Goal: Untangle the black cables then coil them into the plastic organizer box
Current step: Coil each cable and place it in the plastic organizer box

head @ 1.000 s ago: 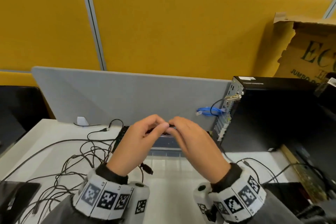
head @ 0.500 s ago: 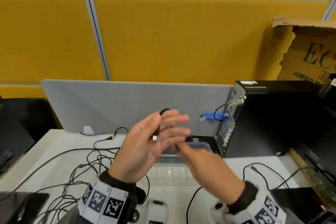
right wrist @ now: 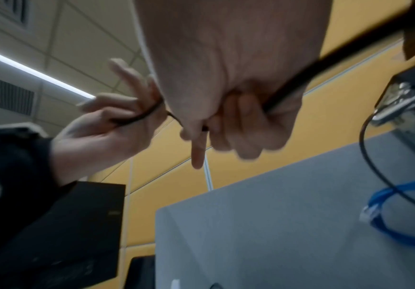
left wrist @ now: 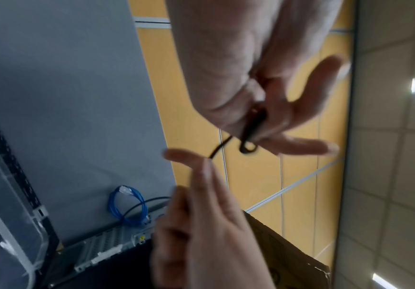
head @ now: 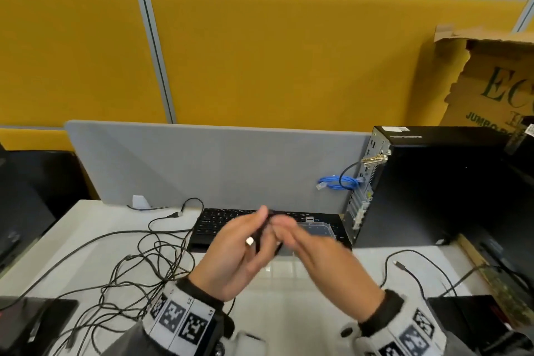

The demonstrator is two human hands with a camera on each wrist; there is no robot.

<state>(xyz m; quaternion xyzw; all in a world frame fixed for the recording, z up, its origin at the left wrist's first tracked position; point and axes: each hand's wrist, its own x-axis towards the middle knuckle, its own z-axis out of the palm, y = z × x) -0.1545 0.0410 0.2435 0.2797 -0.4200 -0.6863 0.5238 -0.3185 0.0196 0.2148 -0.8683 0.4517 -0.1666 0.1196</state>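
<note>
Above the clear plastic organizer box [head: 325,227], my left hand [head: 261,227] pinches a small coil of black cable [left wrist: 252,127] between thumb and fingers. A silver plug end [head: 250,241] sticks out by the palm. My right hand [head: 284,231] is close against the left one, and the same cable [right wrist: 288,91] runs through its curled fingers toward the left hand. A tangle of loose black cables [head: 144,263] lies on the white desk [head: 95,225] at the left. The inside of the box is hidden by my hands.
A black keyboard [head: 219,220] sits behind the box against a grey divider [head: 216,165]. To the right stands a black PC tower [head: 433,182] with a blue cable [head: 335,182] hanging from it. Another black cable [head: 410,266] lies at the right. Dark devices sit at both lower corners.
The left hand spread its fingers with the cable looped on them. The right hand dropped below it with the cable, then rose back to meet the left fingers.
</note>
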